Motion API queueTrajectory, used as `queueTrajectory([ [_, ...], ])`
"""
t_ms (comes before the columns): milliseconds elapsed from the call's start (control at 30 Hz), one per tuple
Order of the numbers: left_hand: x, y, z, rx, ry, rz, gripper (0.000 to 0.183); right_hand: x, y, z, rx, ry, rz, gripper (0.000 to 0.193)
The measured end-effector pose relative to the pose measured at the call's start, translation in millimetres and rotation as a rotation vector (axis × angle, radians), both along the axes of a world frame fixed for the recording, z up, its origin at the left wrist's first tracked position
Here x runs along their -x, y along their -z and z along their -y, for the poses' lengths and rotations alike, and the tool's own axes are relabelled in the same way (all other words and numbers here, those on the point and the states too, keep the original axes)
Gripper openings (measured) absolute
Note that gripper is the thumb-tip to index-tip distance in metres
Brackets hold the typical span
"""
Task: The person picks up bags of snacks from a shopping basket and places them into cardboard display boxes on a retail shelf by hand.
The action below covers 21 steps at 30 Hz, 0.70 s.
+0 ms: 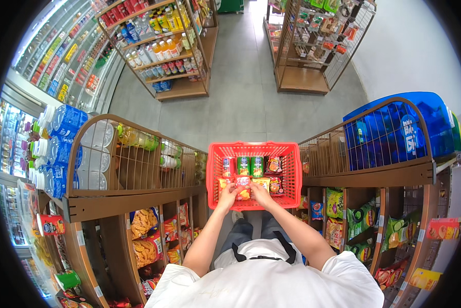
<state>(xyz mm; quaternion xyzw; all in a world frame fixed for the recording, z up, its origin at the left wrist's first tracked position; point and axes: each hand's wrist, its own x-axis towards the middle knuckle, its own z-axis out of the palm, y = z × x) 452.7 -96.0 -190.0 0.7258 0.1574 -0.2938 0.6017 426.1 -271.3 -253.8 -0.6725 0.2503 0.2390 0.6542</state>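
Observation:
A red plastic shopping basket (255,146) is in front of my body. My left hand (228,196) and my right hand (261,195) reach over its near rim. Between them is a small red snack packet (242,185), with the fingers of each hand closed on one side of it. A red canister (228,167) and two green canisters (242,167) (256,167) lie along the far side of the basket. Dark red snack bags (274,165) are on the right. A yellow packet (262,182) partly shows behind my right hand.
Wire-sided shelves flank me, with snack bags (146,250) on the left and green bags (362,219) on the right. Big blue bottle packs (66,123) top the left unit; a large blue pack (394,128) tops the right. Ahead, a drinks rack (158,49) and another rack (312,46) border a grey-tiled aisle (235,66).

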Motion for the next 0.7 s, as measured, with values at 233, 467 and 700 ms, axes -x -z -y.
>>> queueTrajectory([
  [233,8.9,-14.7,-27.5,0.218,-0.039,0.099,0.05,8.4,-94.0,-11.9,-0.021,-0.015,0.195,0.049],
  [467,28.1,-71.2,-25.3,0.325,-0.036,0.155,0.049,36.5,-117.4,-17.7,-0.072,0.081,0.391,0.05],
  [700,53.5,-66.4,-33.3,0.486,-0.057,0.226,0.047,59.1,-127.6,-23.5,0.013,0.052,0.412,0.054],
])
